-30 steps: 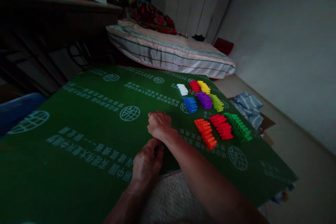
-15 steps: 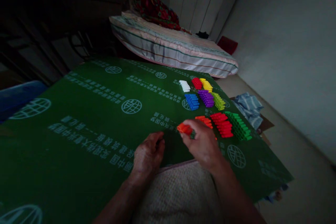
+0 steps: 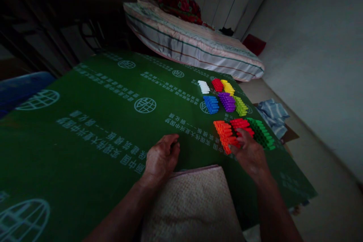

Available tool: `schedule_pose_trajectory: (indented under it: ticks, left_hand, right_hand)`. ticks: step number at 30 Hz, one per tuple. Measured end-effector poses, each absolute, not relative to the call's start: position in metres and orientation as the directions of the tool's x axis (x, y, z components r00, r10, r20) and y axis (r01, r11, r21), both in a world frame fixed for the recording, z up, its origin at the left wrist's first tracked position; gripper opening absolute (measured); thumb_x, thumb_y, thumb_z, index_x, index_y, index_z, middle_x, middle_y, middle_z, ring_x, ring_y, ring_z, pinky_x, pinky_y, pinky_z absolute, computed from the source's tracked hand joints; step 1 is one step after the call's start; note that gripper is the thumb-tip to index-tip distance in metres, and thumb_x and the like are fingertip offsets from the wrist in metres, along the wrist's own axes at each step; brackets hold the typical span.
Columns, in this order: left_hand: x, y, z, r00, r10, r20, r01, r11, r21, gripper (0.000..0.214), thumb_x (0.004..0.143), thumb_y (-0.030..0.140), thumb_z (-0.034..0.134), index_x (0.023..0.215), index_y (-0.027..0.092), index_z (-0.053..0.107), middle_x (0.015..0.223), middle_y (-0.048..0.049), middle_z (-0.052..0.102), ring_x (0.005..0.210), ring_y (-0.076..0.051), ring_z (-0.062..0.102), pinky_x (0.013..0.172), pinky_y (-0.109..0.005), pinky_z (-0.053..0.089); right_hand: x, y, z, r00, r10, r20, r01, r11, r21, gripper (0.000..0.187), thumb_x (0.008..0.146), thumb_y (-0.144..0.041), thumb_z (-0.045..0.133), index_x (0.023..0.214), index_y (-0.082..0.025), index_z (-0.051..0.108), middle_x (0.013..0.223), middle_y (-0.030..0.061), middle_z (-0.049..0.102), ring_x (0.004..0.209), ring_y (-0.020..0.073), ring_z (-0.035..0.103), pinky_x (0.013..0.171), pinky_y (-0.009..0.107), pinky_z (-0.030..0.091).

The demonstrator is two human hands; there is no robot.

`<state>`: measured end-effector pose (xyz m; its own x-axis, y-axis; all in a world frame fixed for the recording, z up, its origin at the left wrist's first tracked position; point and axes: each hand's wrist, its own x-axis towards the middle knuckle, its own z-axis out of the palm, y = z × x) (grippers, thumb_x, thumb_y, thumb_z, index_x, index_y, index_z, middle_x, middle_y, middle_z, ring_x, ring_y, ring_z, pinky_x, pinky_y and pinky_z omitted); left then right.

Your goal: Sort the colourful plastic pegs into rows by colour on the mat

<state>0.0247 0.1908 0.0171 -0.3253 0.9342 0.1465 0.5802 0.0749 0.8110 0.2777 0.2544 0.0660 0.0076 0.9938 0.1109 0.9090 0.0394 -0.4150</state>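
Observation:
Small plastic tubes lie in colour-sorted stacks on the right side of the green board. My right hand (image 3: 249, 155) reaches the near end of the orange tubes (image 3: 224, 136), thumb against them and fingers apart, partly covering the red tubes (image 3: 241, 124) behind. Beyond it are the dark green tubes (image 3: 262, 136). My left hand (image 3: 163, 155) rests on the board, loosely curled, with nothing visible in it. Farther back lie stacks of blue (image 3: 210, 104), purple (image 3: 227, 102), lime green (image 3: 241, 106), white (image 3: 203, 87), red (image 3: 217, 85) and yellow tubes (image 3: 228, 87).
The green printed board (image 3: 113, 121) spreads wide before me. A beige cloth (image 3: 190, 204) lies at its near edge. Behind stands a bed with a striped mattress (image 3: 198, 45). To the right are a blue striped cloth (image 3: 272, 115) and the wall (image 3: 317, 53).
My right hand has carried the orange tubes rightward to the orange stack and its fingers have loosened. My left hand stays nearly in place. The view has shifted slightly.

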Motion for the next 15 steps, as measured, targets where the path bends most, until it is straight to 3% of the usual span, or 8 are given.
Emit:
schedule_pose_trajectory:
  ticks: [15]
  left_hand:
    - [0.0251,0.1907,0.0153,-0.321,0.934,0.159,0.574,0.059,0.816,0.029,0.080,0.031,0.046,0.102,0.020,0.063,0.098,-0.0051,0.071,0.086,-0.016,0.067,0.083,-0.031,0.055]
  right_hand:
    - [0.2766,0.2611,0.0614,0.014,0.993,0.114,0.935,0.028,-0.355,0.058,0.076,-0.035,0.060,0.132,-0.021,0.051,0.102,0.0082,0.070,0.087,0.0219,0.067,0.076,0.035,0.051]
